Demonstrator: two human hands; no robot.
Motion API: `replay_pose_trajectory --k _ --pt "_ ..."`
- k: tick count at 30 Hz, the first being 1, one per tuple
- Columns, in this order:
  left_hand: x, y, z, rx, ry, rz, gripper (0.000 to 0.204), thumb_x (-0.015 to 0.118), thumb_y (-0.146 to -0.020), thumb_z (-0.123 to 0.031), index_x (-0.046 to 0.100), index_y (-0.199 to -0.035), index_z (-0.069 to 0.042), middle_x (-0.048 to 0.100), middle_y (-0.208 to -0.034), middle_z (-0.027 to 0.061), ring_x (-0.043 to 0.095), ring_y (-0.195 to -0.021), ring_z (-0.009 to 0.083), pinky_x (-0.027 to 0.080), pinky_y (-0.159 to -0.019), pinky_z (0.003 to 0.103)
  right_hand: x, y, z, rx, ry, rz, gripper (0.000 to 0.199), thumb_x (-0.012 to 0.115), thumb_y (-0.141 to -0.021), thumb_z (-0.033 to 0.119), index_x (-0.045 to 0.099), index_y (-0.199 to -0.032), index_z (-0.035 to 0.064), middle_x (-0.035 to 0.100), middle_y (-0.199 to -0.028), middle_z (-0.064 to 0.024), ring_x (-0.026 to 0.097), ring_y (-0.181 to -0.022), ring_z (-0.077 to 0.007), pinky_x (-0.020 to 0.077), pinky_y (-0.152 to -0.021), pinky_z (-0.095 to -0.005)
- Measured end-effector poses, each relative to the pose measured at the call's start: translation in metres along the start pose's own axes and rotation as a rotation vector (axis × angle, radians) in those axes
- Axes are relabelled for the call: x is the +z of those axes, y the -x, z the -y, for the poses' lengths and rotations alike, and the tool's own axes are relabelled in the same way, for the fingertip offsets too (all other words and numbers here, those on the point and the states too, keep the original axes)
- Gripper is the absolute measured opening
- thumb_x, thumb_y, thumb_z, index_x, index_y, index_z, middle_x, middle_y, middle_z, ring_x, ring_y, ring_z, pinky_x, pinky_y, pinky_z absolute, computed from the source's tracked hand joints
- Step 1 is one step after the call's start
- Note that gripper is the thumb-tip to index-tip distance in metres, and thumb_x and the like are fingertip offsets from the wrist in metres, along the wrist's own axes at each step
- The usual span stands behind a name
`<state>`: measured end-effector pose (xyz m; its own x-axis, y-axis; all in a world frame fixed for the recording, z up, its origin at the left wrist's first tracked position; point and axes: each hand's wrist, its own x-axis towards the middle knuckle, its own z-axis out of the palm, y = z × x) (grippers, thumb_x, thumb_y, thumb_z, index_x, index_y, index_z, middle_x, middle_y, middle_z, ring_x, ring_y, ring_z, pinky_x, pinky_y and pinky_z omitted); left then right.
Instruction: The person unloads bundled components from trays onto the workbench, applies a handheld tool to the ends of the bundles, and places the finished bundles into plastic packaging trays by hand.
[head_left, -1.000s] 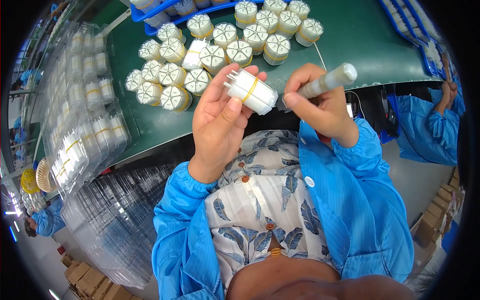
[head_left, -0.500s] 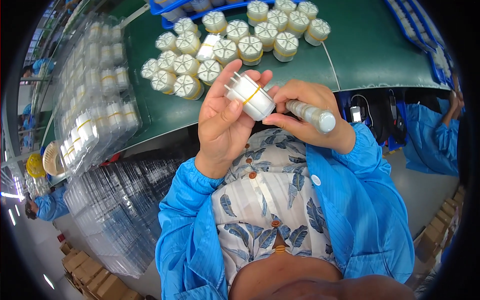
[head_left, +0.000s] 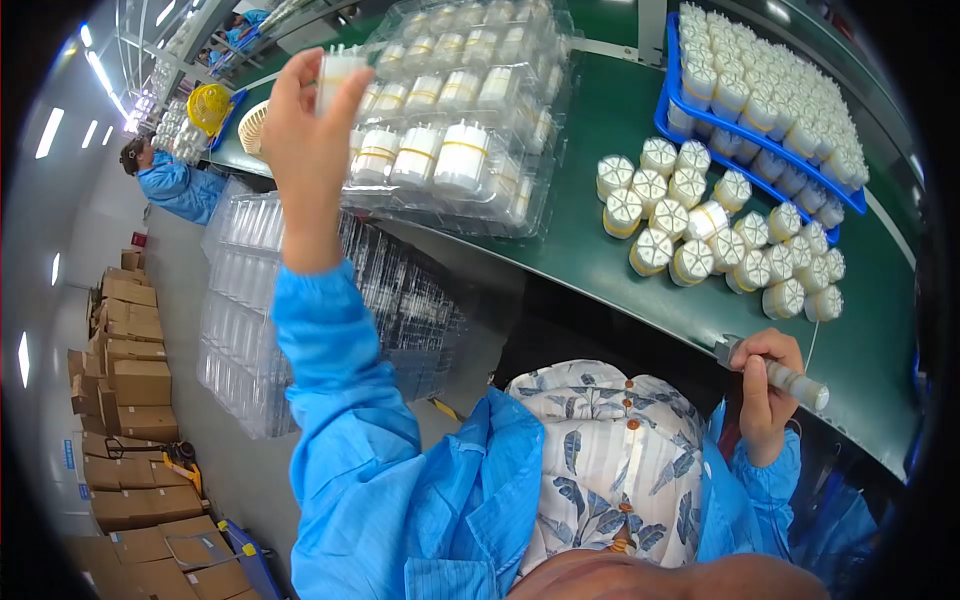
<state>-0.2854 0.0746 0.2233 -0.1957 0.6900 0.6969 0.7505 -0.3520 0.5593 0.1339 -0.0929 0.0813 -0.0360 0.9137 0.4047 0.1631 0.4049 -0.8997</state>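
My left hand is raised over the clear blister tray at the worktop's left edge, fingers pinching a white filter cartridge. My right hand grips a grey pen-shaped tool at the near edge.

Small white plastic cylinder filter with a yellow band, upright at the upper left of the frame, pinched at its sides, grey pen-shaped metal tool, lying slantwise at the lower right, gripped mid-shaft

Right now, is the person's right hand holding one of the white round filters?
No, the right hand grips a grey pen-like tool; the left hand holds the white filter.
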Motion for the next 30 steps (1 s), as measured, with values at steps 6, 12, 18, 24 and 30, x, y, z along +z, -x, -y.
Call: replay_pose_trajectory --k 6,12,18,24,30 --pt "0.0 -0.085 0.109 0.082 -0.655 0.144 0.06 0.076 -0.081 -0.044 0.064 -0.12 0.0 0.07 -0.11 0.0178 0.068 -0.101 0.0312 0.053 -0.085 0.04 0.009 -0.011 -0.002 0.02 0.041 -0.008 0.007 0.054 -0.094 0.004 0.054 -0.098 -0.0008 0.06 -0.083 -0.011 0.056 -0.074 -0.0161 0.0462 -0.069 -0.0294" --pt "-0.008 -0.087 0.122 -0.03 -0.736 0.242 0.056 0.072 -0.083 -0.046 0.068 -0.115 -0.001 0.071 -0.106 0.0168 0.069 -0.097 0.0324 0.053 -0.084 0.041 0.004 -0.015 -0.004 0.067 0.011 -0.007 0.008 0.054 -0.094 0.005 0.054 -0.099 -0.0007 0.059 -0.085 -0.0111 0.055 -0.075 -0.0156 0.0455 -0.07 -0.0287" --pt "0.022 -0.008 -0.006 0.208 -0.13 0.099 0.019 0.07 -0.089 -0.016 0.07 -0.1 -0.001 0.072 -0.092 0.011 0.068 -0.079 0.0216 0.051 -0.071 0.03 -0.003 -0.01 -0.007 -0.019 0.137 -0.084 0.008 0.053 -0.095 0.005 0.056 -0.1 -0.0008 0.061 -0.086 -0.012 0.055 -0.076 -0.0163 0.0459 -0.07 -0.029" --pt "0.106 0.146 -0.097 0.529 0.063 0.552 0.039 0.081 -0.074 -0.008 0.064 -0.109 -0.002 0.063 -0.108 0.0145 0.061 -0.096 0.0343 0.052 -0.081 0.042 -0.016 -0.018 -0.002 -0.118 -0.025 -0.087 0.004 0.055 -0.092 0.001 0.056 -0.096 -0.0001 0.062 -0.083 -0.0124 0.058 -0.074 -0.0188 0.0489 -0.068 -0.0318" --pt "0.163 0.187 -0.117 0.654 -0.052 0.572 0.054 0.083 -0.069 -0.008 0.062 -0.118 -0.001 0.063 -0.115 0.0127 0.055 -0.103 0.0324 0.046 -0.086 0.043 -0.035 -0.001 0.001 -0.08 0.013 -0.115 0.004 0.057 -0.09 -0.001 0.056 -0.093 -0.0001 0.063 -0.084 -0.011 0.06 -0.075 -0.0175 0.0499 -0.068 -0.0304"
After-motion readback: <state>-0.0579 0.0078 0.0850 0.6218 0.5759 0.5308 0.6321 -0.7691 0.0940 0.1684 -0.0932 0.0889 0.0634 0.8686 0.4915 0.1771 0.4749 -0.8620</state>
